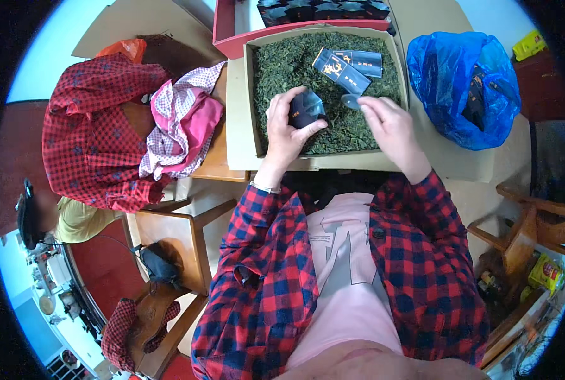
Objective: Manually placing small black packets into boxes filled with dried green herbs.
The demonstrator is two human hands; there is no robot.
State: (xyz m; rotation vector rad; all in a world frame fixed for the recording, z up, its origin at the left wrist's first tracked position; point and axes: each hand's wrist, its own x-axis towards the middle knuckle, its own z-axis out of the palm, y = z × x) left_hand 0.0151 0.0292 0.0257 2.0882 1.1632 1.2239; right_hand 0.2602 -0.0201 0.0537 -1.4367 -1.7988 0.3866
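My left hand (287, 124) holds a dark foil tea pouch (306, 108), its silvery mouth spread apart. Pinched in my right hand (392, 129) is a small spoon or scoop (350, 101), its bowl just above the loose leaves and to the right of the pouch. Both hands are over a shallow cardboard box (250, 102) filled with dried green tea leaves (282, 61). Two flat dark pouches with gold print, an upper one (343, 71) overlapping a lower one (372, 63), lie on the leaves toward the back right.
Behind the box, a red tray (235, 43) contains rows of dark pouches (322, 12). A blue plastic bag (462, 90) with dark packets inside stands at right. Red checked cloth (97, 133) and pink cloth (187, 123) lie at left. A person (76, 221) is beyond a wooden chair (173, 237).
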